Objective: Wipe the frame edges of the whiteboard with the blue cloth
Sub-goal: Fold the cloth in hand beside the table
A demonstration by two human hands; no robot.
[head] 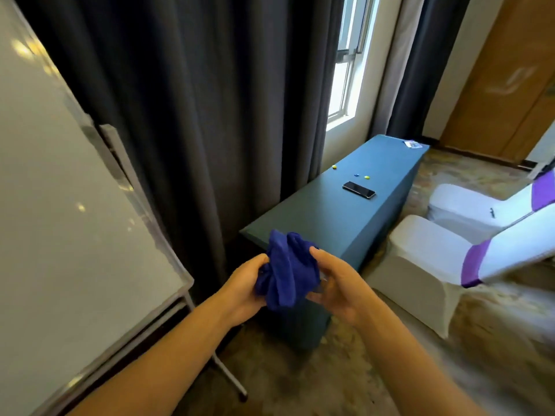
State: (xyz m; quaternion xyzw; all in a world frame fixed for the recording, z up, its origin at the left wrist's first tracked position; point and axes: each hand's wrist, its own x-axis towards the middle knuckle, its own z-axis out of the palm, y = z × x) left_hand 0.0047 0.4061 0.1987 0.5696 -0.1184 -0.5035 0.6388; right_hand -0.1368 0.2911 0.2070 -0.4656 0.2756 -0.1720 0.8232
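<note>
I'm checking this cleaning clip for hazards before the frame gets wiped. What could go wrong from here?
1. The blue cloth is loosely bunched between the left hand and right hand; a loose end could slip out mid-wipe.
2. The white board with its silver metal frame stands on a thin stand leg; hard pressure may shift it.
3. That leg lies near the person's path, so tripping is possible.
</note>
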